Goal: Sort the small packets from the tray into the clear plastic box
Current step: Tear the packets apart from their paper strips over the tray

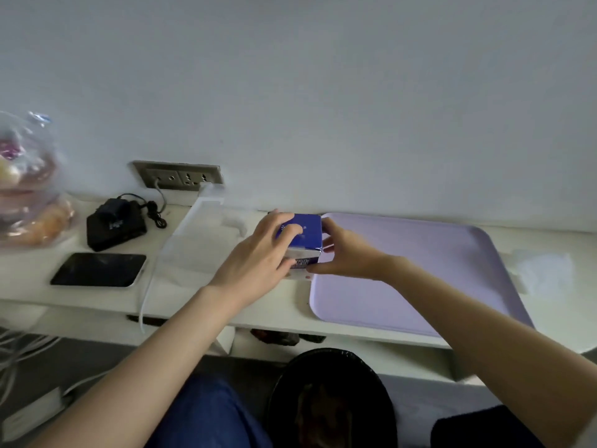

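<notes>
A stack of small blue and white packets [309,237] stands on the white shelf, between the clear plastic box [206,234] on its left and the lilac tray [416,276] on its right. My left hand [265,253] lies over the stack's top and left side, fingers curled on it. My right hand [345,253] grips the stack's right side, thumb at its lower front corner. The tray's surface shows no packets. The clear box stands by the wall, and its inside is hard to make out.
A dark phone [98,270] and a black charger with cable [116,224] lie left of the box, under a wall socket [179,176]. A bag of fruit [29,189] sits at far left. A black bin [332,399] stands below the shelf. A crumpled clear wrapper [542,270] lies right of the tray.
</notes>
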`<act>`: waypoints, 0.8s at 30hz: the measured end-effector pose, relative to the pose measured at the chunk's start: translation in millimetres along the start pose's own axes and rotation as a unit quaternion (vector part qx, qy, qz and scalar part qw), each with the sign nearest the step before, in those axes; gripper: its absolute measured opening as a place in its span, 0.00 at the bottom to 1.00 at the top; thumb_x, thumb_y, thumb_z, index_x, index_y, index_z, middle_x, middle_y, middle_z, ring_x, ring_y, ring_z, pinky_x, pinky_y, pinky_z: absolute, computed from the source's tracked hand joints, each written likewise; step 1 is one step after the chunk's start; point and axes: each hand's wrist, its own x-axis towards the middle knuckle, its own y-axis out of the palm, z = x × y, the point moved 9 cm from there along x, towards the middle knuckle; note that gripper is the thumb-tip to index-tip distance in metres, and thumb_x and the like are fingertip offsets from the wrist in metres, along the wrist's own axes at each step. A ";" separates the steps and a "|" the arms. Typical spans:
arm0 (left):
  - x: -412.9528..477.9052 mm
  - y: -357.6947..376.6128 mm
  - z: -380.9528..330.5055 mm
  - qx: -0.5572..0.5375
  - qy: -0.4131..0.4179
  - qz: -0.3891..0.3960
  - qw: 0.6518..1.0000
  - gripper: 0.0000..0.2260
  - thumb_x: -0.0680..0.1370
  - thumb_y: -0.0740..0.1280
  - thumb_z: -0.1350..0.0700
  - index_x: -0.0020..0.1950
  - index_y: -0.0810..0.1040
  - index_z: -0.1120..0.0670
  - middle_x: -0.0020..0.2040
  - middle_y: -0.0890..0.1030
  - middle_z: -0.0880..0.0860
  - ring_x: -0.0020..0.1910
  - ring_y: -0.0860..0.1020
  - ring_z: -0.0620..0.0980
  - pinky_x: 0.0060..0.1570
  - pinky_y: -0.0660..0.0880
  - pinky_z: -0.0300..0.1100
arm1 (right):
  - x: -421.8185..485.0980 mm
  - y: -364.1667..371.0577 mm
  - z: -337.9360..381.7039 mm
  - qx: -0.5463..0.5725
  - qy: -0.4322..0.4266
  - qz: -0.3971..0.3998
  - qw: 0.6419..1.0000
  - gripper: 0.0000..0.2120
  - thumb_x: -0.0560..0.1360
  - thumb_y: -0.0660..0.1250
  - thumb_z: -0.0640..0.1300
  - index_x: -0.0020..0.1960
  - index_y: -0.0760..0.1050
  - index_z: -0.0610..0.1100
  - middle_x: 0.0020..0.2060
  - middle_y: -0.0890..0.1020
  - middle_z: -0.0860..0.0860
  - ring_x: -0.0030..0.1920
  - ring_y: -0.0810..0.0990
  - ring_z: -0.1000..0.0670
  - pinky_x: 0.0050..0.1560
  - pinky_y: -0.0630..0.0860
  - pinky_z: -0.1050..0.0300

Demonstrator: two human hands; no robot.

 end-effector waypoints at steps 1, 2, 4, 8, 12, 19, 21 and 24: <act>-6.2 -16.7 -11.2 0.021 0.026 -0.026 0.999 0.16 0.71 0.68 0.55 0.55 0.68 0.56 0.57 0.68 0.53 0.61 0.72 0.52 0.39 0.75 0.35 | -10.8 -0.6 10.7 -0.003 -0.005 -0.005 1.000 0.36 0.68 0.75 0.47 0.69 0.60 0.48 0.58 0.72 0.62 0.53 0.77 0.53 0.58 0.74 0.57; -10.7 -27.4 -19.2 0.034 0.045 -0.047 0.997 0.12 0.72 0.64 0.55 0.53 0.68 0.57 0.55 0.68 0.53 0.59 0.71 0.50 0.45 0.72 0.37 | -18.6 -0.5 16.1 -0.004 -0.007 -0.006 1.000 0.36 0.68 0.75 0.48 0.69 0.60 0.49 0.57 0.72 0.62 0.53 0.77 0.54 0.59 0.74 0.57; -21.1 -44.6 -29.4 0.032 0.045 -0.055 0.997 0.08 0.74 0.62 0.55 0.51 0.69 0.55 0.52 0.72 0.53 0.55 0.73 0.48 0.44 0.71 0.39 | -37.5 -0.5 28.9 -0.012 -0.011 -0.009 1.000 0.36 0.68 0.75 0.49 0.69 0.59 0.50 0.57 0.72 0.61 0.53 0.77 0.54 0.59 0.74 0.57; -44.4 -61.6 -50.2 0.065 0.074 -0.019 0.995 0.12 0.80 0.53 0.59 0.49 0.76 0.58 0.48 0.75 0.52 0.50 0.76 0.49 0.32 0.77 0.39 | -72.3 2.6 40.7 -0.043 0.008 -0.011 0.999 0.35 0.67 0.74 0.51 0.68 0.60 0.50 0.57 0.73 0.58 0.52 0.77 0.55 0.59 0.74 0.55; -61.0 -71.2 -67.9 0.063 0.080 0.016 0.995 0.26 0.82 0.39 0.62 0.51 0.77 0.60 0.47 0.78 0.56 0.45 0.78 0.54 0.35 0.78 0.45 | -96.3 8.0 40.4 -0.080 0.021 -0.012 0.996 0.35 0.67 0.73 0.55 0.67 0.61 0.49 0.57 0.74 0.58 0.51 0.78 0.56 0.59 0.74 0.53; -56.7 -71.0 -52.0 -0.146 -0.111 0.024 0.983 0.03 0.81 0.55 0.55 0.49 0.63 0.52 0.42 0.78 0.50 0.32 0.76 0.52 0.29 0.70 0.44 | -115.9 14.6 17.9 -0.183 0.023 0.017 0.983 0.37 0.66 0.74 0.53 0.68 0.60 0.48 0.65 0.73 0.55 0.61 0.75 0.50 0.58 0.71 0.55; -51.4 -74.9 -47.1 -0.135 -0.146 0.002 0.980 0.02 0.81 0.56 0.55 0.49 0.65 0.52 0.46 0.77 0.48 0.37 0.76 0.49 0.32 0.71 0.44 | -117.2 11.3 12.3 -0.167 0.026 0.009 0.986 0.36 0.66 0.74 0.52 0.68 0.60 0.48 0.65 0.73 0.55 0.62 0.75 0.51 0.58 0.72 0.56; -41.9 -81.8 -39.2 -0.127 -0.179 -0.057 0.974 0.03 0.80 0.60 0.56 0.49 0.69 0.55 0.48 0.73 0.47 0.33 0.69 0.44 0.31 0.65 0.41 | -112.5 9.5 9.9 -0.144 0.023 -0.004 0.989 0.36 0.67 0.75 0.51 0.68 0.60 0.47 0.65 0.73 0.54 0.62 0.74 0.52 0.60 0.72 0.55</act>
